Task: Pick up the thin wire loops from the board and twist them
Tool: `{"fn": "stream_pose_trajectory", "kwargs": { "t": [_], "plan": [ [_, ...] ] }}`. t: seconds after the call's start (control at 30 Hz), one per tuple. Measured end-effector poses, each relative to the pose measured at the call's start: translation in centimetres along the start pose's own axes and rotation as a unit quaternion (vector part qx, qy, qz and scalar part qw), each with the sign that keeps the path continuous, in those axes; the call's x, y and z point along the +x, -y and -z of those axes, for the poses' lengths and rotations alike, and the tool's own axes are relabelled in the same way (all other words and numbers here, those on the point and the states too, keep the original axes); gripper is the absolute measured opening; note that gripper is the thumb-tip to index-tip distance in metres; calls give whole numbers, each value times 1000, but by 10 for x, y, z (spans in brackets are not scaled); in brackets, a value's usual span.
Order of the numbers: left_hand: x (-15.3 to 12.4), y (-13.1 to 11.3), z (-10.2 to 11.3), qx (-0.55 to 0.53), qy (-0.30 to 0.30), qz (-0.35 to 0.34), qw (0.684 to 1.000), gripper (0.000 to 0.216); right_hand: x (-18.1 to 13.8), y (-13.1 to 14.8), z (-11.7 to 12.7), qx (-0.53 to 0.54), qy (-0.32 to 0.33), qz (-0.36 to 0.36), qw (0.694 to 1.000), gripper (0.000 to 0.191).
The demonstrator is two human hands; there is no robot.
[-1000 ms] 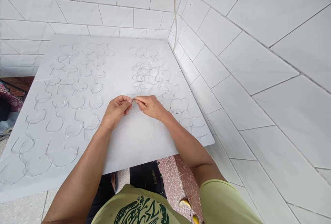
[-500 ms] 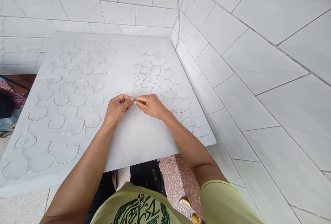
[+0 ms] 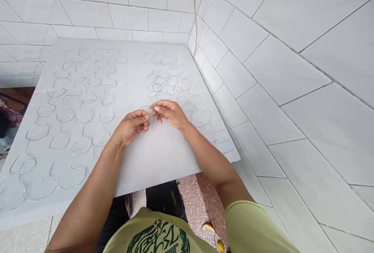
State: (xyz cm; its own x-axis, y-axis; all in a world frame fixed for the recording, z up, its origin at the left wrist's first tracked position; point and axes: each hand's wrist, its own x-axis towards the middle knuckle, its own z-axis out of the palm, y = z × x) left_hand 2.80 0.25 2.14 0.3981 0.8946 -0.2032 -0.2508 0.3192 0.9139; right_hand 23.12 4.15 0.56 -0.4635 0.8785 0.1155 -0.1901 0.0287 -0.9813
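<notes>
My left hand [image 3: 133,126] is closed over the sheet, thumb against the bent index finger, in a pinch on a thin, curved metal wire [image 3: 142,136]. Just to its right and slightly higher, my right hand [image 3: 168,113] has its thumb by the index finger and the other fingers curled, apparently pinching the same wire. A small gap separates the two hands. Most of the wire's fine line is hidden behind the fingers. Beneath both hands lies a pale board [image 3: 157,163].
Several wavy wire pieces [image 3: 68,171] lie in columns on the board's left half. More curved wires [image 3: 169,79] overlap at the back right. Tiled walls [image 3: 260,101] border the far and right sides. A cable [image 3: 195,15] hangs in the corner. Below stands a black bag [image 3: 165,200].
My hands have moved apart from where their fingertips met. The left has shifted slightly left and down, the right slightly up. The camera view has shifted a little.
</notes>
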Motion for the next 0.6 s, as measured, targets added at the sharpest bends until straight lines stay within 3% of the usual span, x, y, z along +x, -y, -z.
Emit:
{"fn": "stream_pose_trajectory", "kwargs": {
  "t": [0.3, 0.6],
  "plan": [
    [0, 3, -1, 7, -4, -12, 1000, 19, 0, -1, -5, -71, -62, 62, 994, 28],
    [-1, 8, -14, -41, -16, -17, 999, 20, -2, -11, -14, -188, -147, 130, 962, 26]
  ]
}}
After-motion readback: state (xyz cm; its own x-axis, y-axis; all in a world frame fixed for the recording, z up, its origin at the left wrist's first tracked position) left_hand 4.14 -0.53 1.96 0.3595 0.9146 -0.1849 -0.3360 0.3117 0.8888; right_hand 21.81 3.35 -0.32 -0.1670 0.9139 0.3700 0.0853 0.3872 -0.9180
